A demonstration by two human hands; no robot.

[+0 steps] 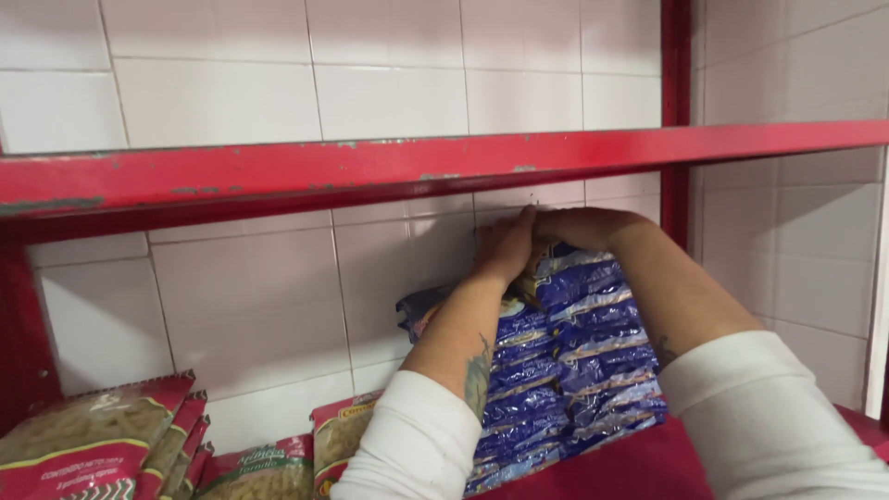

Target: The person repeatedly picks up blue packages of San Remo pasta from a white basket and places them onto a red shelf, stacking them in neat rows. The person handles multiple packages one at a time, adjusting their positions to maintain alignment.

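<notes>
— Where are your hands?

— Right of centre in the frame, under the red shelf (444, 167). Your left hand (505, 248) and right hand (583, 227) both press on the top of a tall stack of blue pasta packets (574, 361).

— Are they gripping?

— Your left fingers curl closed over the top packet; your right hand lies over it, though I cannot tell how tightly.

— Anything else?

— Red pasta bags (102, 444) lean at the lower left, against the white tiled wall (259, 306).

Red metal shelf (444, 162) runs across the top, paint chipped. White tiled wall (250, 306) behind. Red pasta packets (88, 444) stacked lower left, another red packet (338, 435) just beside them.
</notes>
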